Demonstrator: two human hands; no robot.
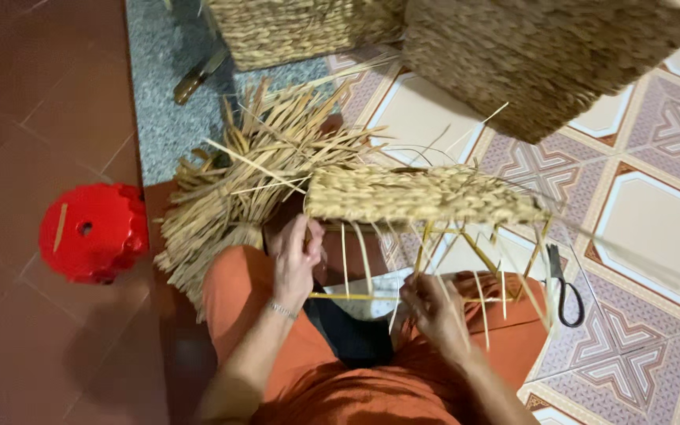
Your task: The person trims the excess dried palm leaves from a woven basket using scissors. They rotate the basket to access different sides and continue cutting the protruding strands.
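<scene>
A half-woven straw basket [426, 197] on a thin yellow frame rests over my lap, woven band on top and loose strands hanging below. My left hand [297, 256] grips a strand at the basket's left lower corner. My right hand [434, 307] pinches loose straw strands [360, 297] beneath the woven band, near a horizontal yellow rod. Both knees in orange trousers [238, 291] sit under the work.
A pile of dry straw [238, 181] lies left of the basket. Two finished woven baskets [545, 55] stand at the top. A red plastic stool [92, 232] sits at the left. Black scissors [564, 287] lie on the patterned tiles at the right.
</scene>
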